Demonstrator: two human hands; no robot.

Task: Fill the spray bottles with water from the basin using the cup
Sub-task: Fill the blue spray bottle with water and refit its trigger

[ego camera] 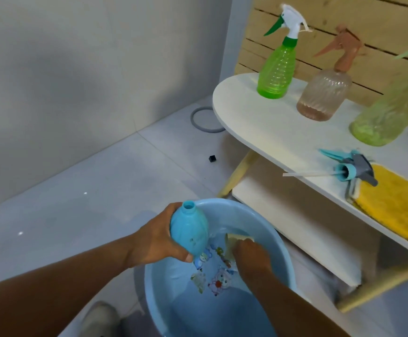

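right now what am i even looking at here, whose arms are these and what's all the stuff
One picture, from a camera worn on a person's head, looking down at their own arms. The left hand grips an uncapped blue bottle over a blue basin of water on the floor. The right hand dips a pale cup into it. On the cream table stand a green spray bottle, a pinkish one and a blurred green one; a loose sprayer head lies beside a yellow cloth.

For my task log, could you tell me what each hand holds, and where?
Left hand grips the blue bottle around its body; right hand holds the cup in the basin.
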